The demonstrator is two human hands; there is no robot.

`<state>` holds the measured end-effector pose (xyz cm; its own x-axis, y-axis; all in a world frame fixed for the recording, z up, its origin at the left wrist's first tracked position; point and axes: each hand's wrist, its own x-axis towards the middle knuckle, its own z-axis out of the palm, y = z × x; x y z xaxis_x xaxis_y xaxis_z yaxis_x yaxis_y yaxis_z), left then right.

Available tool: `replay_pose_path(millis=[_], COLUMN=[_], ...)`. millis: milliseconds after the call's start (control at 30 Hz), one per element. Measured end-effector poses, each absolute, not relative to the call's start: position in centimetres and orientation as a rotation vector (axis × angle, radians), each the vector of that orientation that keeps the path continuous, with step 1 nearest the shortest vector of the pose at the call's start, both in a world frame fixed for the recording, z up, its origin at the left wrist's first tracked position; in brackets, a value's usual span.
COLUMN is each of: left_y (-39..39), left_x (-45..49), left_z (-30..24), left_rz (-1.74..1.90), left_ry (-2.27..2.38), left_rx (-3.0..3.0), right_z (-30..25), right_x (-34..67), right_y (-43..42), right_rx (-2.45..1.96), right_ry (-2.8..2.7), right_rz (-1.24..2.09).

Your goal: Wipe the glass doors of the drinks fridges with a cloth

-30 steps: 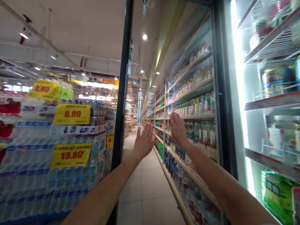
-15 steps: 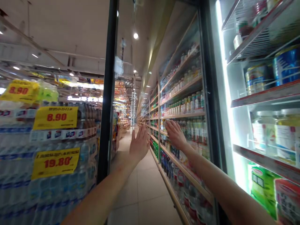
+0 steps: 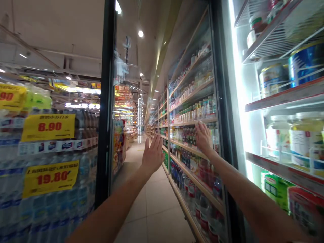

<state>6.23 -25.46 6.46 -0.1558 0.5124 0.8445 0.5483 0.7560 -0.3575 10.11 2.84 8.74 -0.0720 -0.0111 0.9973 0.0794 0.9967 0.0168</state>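
Observation:
Both my arms reach forward to an opened glass cooler door (image 3: 162, 189) with a dark frame. My left hand (image 3: 152, 153) is raised flat against or close to the glass, its thumb apart from the fingers, holding nothing I can see. Farther right, my right hand (image 3: 204, 140) has its fingers stretched upward over the glass, near the hinge-side frame; contact with the pane cannot be made out for certain. Through or in the glass, shelves of bottles (image 3: 194, 114) appear behind both hands.
At right stands the lit cooler with wire shelves (image 3: 283, 104), holding cans (image 3: 272, 81), jars (image 3: 306, 141) and green packs (image 3: 274, 189). On the left rise stacked bottle packs (image 3: 58, 206) with yellow price signs (image 3: 48, 126). A tiled aisle (image 3: 157, 199) runs ahead.
My right hand has moved right and slightly up across the glass. My left hand stays nearly in place. The whole view has shifted a little, the door frame and stacked packs now lying farther left.

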Motion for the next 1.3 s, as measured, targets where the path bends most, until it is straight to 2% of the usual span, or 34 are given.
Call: replay_pose_path(millis=[100,200,433,600,800,1000,1200,1300], left_y=[-25.2,-25.3,-26.6,-28.6,-30.8,-33.3,-34.2,-35.2], left_x=[6.1,6.1,5.8,5.3,4.8,4.1,4.6,4.3], left_z=[6.3,6.3,7.3,9.0,10.5,10.6,10.7,11.0], left_rz=[-0.043,-0.033,-0.03,-0.064,-0.071,-0.061,-0.045,-0.041], left_ry=[-1.798,-1.781,-1.781,-1.772,-1.807,-1.807,-1.845,-1.845], left_rx=[-0.805,-0.793,-0.779,-0.695,-0.57,-0.52,-0.524,-0.501], right_z=[9.8,10.0,10.6,12.9,13.0,14.0,13.1,14.0], right_x=[11.1,11.1,9.5,9.6,7.3,6.7,5.9,5.5], right_y=[6.3,6.6,1.8,1.3,-6.0,-6.4,-11.5,-12.5], right_rx=[-0.316,-0.371,0.063,-0.259,0.267,-0.043,0.403,0.375], right_ry=[-1.532,-1.5,-1.654,-1.496,-1.703,-1.451,-1.647,-1.665], right_rz=[0.109,0.143,-0.144,0.129,-0.231,0.067,-0.326,-0.296])
